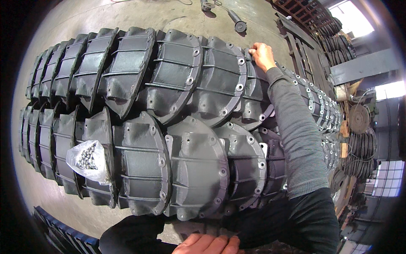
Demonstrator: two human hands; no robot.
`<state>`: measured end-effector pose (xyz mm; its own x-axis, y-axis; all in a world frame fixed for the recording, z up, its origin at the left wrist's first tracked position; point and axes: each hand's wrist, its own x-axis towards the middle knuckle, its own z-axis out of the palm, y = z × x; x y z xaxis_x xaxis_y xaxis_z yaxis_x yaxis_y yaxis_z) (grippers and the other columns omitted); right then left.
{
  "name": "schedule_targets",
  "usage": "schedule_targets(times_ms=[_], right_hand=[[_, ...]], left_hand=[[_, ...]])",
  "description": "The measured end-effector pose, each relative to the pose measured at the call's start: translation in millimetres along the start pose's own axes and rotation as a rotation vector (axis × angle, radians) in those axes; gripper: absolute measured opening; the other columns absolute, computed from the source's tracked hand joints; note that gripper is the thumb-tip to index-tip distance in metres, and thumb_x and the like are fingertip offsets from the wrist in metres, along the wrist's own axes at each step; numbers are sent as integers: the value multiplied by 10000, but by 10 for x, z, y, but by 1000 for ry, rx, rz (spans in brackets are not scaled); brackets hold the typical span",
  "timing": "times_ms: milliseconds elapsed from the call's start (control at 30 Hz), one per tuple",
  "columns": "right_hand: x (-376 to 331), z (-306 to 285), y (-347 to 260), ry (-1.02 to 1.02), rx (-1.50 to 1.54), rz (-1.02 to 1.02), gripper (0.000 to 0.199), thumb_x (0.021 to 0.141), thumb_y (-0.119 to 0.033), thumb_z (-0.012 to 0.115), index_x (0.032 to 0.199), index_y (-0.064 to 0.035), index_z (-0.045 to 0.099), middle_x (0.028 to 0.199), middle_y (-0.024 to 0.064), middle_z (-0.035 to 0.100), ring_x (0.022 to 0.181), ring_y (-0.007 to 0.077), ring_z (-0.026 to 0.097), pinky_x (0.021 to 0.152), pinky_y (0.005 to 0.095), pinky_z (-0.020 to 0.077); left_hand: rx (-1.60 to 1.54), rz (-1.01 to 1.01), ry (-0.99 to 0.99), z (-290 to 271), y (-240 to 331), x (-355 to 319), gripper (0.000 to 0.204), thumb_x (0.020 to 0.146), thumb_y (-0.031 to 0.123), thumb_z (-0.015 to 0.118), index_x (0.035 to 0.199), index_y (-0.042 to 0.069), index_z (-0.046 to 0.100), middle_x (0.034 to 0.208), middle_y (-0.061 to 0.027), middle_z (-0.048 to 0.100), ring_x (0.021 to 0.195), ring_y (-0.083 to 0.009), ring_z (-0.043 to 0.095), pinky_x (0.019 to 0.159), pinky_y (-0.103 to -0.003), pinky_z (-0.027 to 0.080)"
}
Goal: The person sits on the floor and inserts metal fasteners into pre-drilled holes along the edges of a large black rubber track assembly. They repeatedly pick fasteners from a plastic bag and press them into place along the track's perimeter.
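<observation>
My right hand reaches to the far side of the rows. Its fingers are curled round the top edge of a dark grey ribbed metal casting. The arm crosses over the neighbouring castings and hides part of them. At the lower edge, close to my body, my left hand shows its knuckles with the fingers bent and together. Whatever lies under those fingers is out of sight. Two long rows of such curved castings with bolt-hole flanges lean one on another, the nearer row in front of me.
A clear plastic bag of small shiny metal parts lies on the near row at left. An angle grinder rests on the concrete floor beyond. Coils of dark cable or hose stand at right. A dark slatted object sits at lower left.
</observation>
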<state>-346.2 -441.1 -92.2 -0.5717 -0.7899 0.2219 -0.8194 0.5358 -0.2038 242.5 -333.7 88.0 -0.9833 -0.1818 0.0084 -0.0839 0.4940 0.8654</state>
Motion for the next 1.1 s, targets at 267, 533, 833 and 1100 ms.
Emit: schedule_targets(times_ms=[267, 533, 833, 1100], right_hand=[[33, -77, 4, -45, -210, -407, 151, 889, -83, 671, 1022, -23, 705, 968, 195, 693, 982, 409, 676, 850, 465, 538], [62, -133, 40, -79, -117, -472, 150, 867, -38, 668, 1013, -11, 697, 986, 197, 693, 990, 413, 672, 853, 471, 535], [75, -86, -48, -54, -266, -347, 184, 926, -157, 687, 900, 14, 626, 939, 255, 689, 945, 469, 672, 802, 535, 522], [97, -58, -196, -99, -492, -257, 370, 967, -379, 611, 956, -41, 760, 966, 239, 746, 949, 415, 732, 817, 511, 577]], left_hand=[[-21, -25, -28, -64, 27, 52, 425, 811, 172, 649, 1214, 43, 688, 1100, -110, 685, 972, -288, 668, 860, -413, 532], [9, -16, 32, 16, -5, 32, 429, 807, 169, 651, 1218, 49, 688, 1068, -109, 675, 962, -288, 665, 857, -412, 536], [3, -21, -21, -36, 1, 15, 434, 802, 181, 656, 1214, 49, 693, 1065, -114, 677, 961, -298, 668, 866, -427, 540], [0, -44, -42, -47, -4, 11, 447, 820, 185, 647, 1246, 54, 688, 1128, -129, 690, 1012, -311, 673, 908, -445, 538]])
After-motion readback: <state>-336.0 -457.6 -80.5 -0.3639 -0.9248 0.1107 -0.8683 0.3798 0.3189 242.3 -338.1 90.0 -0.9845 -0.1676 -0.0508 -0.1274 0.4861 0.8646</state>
